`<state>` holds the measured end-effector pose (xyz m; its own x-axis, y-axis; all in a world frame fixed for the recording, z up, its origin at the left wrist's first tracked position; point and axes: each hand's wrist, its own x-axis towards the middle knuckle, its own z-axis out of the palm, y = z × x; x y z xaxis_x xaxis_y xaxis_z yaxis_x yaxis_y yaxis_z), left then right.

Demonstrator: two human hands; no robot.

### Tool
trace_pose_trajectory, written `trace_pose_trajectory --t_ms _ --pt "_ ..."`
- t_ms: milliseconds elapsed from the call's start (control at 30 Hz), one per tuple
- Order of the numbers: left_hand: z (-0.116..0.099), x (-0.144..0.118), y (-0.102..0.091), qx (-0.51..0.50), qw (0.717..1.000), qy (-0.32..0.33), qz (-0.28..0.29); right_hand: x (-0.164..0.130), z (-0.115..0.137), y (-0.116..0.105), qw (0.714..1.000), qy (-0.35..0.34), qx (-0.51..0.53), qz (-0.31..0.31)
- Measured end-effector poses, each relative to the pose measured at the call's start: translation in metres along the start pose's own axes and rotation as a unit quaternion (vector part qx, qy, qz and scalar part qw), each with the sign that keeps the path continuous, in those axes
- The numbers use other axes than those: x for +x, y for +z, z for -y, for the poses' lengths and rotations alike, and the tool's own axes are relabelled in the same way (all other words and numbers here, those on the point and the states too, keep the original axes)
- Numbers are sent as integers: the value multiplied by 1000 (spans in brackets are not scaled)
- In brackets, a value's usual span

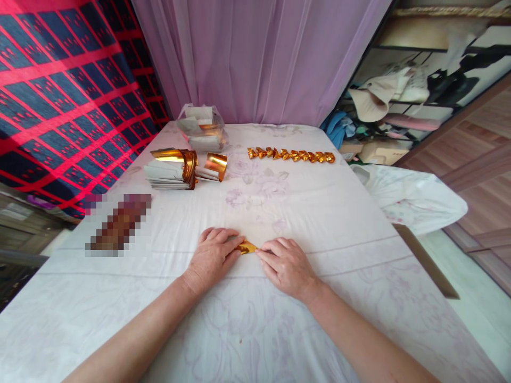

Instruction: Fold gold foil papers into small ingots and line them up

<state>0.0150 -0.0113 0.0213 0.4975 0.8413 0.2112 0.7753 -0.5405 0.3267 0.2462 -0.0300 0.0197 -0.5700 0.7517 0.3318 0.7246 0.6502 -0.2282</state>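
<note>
left hand + right hand pinching one gold foil piece | bare cloth all round | folded-foil row far edge, count unclear

Open cloth ahead; foil stack, bag, gold row block far end, seemingly.

A small gold foil piece, partly folded, lies flat on the white cloth, mostly hidden.

1 head-worn view, looking forward and down, close over the cloth-covered table, curtain beyond
</note>
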Motion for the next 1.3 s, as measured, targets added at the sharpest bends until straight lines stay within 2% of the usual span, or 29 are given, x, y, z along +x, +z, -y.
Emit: trace_pose_trajectory --t_ms 233,433,633,767,967,1167,1300 --pt "5 -7 -1 -9 1000 12 -11 -2 -1 3 1000 -6 -10 -10" --pt "2 -16 -1 14 999 -23 -42 0 0 5 1000 -3 -7 -24" --pt "-5 -19 -10 82 995 28 -43 2 -3 11 999 12 26 -29" --pt "-7 -17 -14 98 994 31 -32 2 -3 13 999 21 27 -42" --pt "-4 -9 -15 83 997 -3 -1 3 -6 15 997 32 50 -56" --pt "-3 0 -19 76 994 -39 64 4 -8 18 996 38 55 -55" --pt "-6 6 -22 87 990 -60 91 6 -5 18 996 65 37 -42"
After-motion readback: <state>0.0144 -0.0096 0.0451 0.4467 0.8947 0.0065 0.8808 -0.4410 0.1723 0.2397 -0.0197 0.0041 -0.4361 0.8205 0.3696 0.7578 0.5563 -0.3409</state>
